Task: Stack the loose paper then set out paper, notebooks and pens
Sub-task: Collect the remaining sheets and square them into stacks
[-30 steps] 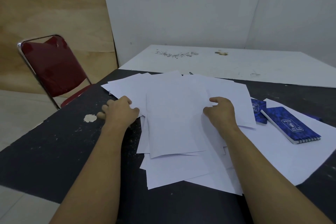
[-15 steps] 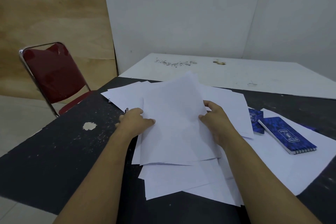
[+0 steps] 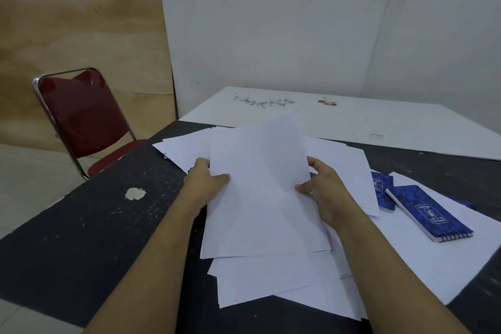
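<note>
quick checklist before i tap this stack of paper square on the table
1. Left hand grips the held sheets at the left edge: ok.
2. Right hand grips their right edge: ok.
3. Held sheets aligned: not ok, far ends splay.
4. Loose sheets beneath gathered: not ok, fanned across the table.
5. Spiral notebook clear of the pile: ok.
6. Pens located: cannot tell.

I've bare black tabletop (image 3: 81, 238) at nine o'clock of the paper pile (image 3: 257, 279); blue notebooks (image 3: 431, 211) crowd three o'clock.
</note>
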